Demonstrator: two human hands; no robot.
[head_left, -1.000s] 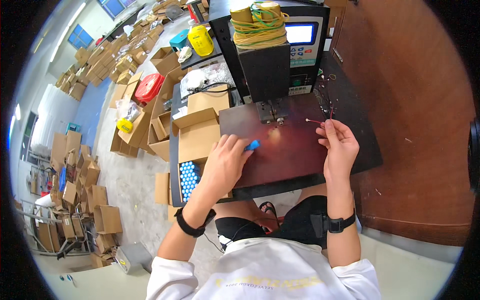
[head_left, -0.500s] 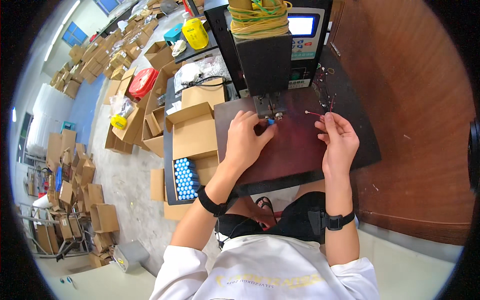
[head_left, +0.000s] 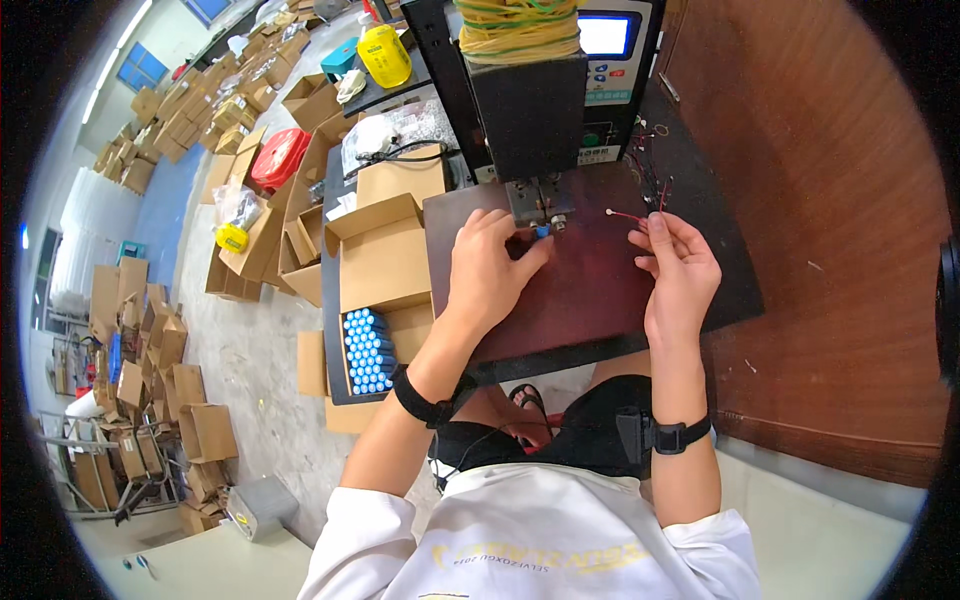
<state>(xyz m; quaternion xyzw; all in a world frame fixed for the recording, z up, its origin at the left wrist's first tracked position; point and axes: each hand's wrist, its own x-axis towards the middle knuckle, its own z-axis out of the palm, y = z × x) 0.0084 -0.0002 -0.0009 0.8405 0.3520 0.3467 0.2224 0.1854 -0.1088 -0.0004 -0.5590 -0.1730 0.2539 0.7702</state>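
Note:
Between the thumb and fingers of my left hand [head_left: 492, 268] is a blue cylindrical battery cell [head_left: 543, 231], mostly hidden by the hand. Its visible end sits right under the metal electrodes [head_left: 543, 205] of a black spot welder [head_left: 530, 120]. To the right, my right hand [head_left: 677, 262] pinches a thin red wire [head_left: 628, 215] that has a small pale round tab at its tip. The tab points left toward the welder, apart from the cell. Both hands are over a dark reddish work plate [head_left: 590, 290].
Left of the plate, an open cardboard box [head_left: 385, 265] holds many blue cells [head_left: 367, 350] standing in rows. Loose wires [head_left: 650, 180] lie at the plate's right rear. A brown wooden panel [head_left: 810, 270] bounds the right side. More cartons [head_left: 300, 240] crowd the floor at left.
The view has shifted slightly. My left hand still holds the cell under the electrodes, and my right hand still pinches the wire, with only slight movement.

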